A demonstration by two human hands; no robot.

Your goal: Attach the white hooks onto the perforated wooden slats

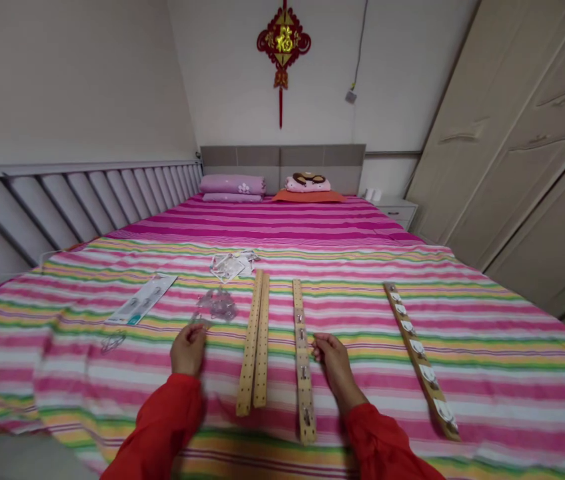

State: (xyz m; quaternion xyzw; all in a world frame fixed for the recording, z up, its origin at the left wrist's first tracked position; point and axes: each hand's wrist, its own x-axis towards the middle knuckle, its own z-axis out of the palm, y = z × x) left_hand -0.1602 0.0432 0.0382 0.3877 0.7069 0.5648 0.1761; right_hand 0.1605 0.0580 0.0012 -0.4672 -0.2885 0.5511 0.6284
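My left hand (187,348) is closed in a pinch at the near edge of a loose pile of clear adhesive hooks (218,305). What its fingertips hold, if anything, is too small to make out. My right hand (333,359) is also pinched, just right of a wooden strip (303,390) that carries several clear hooks with metal prongs. Nothing I can name shows between its fingers. Left of that strip lie two long wooden strips, one (247,360) beside the other (261,357), with rows of small holes and no hooks on them.
Another wooden strip (420,363) with white round hooks lies at the right. A hook package (142,300) and a small clear item (113,341) are at the left. Papers (232,265) lie behind the pile. Everything rests on a striped bedsheet (362,300); a railing (87,203) runs along the left.
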